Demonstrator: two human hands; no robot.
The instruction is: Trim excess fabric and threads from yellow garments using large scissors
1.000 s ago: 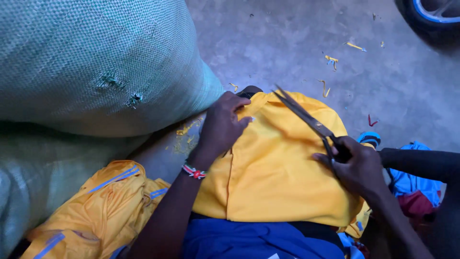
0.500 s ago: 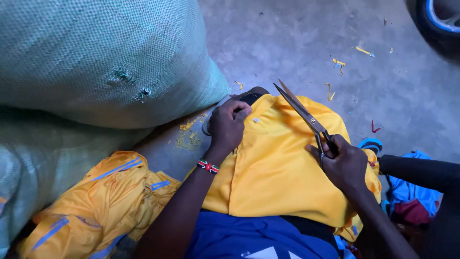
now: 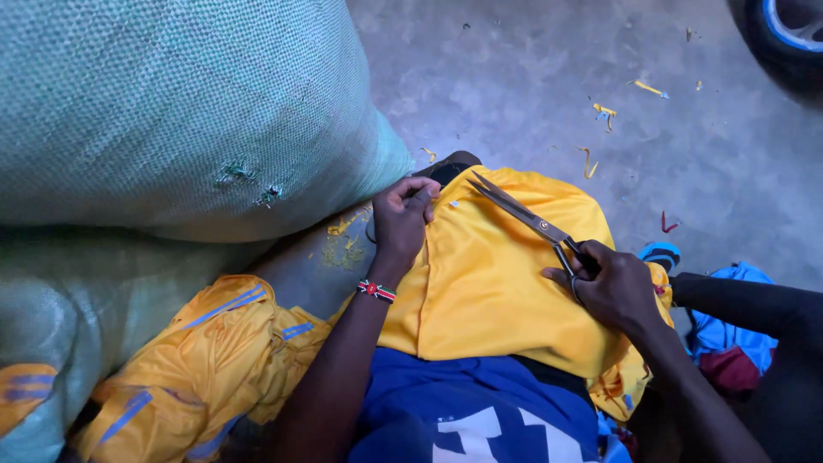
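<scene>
Pinching yellow garment (image 3: 489,283) edge w/ left hand (image 3: 405,219), right hand (image 3: 613,287) clamped on scissors (image 3: 523,216), blades nearly shut, risking nicking fingers (image 3: 424,195) nearby.

the sack (image 3: 171,111) at upper left runs past the top and left edges. the wheel (image 3: 784,34) in the upper right corner is cut to an arc. the right hand (image 3: 613,287) at centre right covers the handles of the scissors (image 3: 523,214). the left hand (image 3: 403,214) hides the shirt (image 3: 489,283) edge in its curled fingers. the blue cloth (image 3: 471,420) at bottom centre is cut off by the lower edge. the scraps (image 3: 604,111) on the floor (image 3: 531,77) at upper right are too small to tell apart.
</scene>
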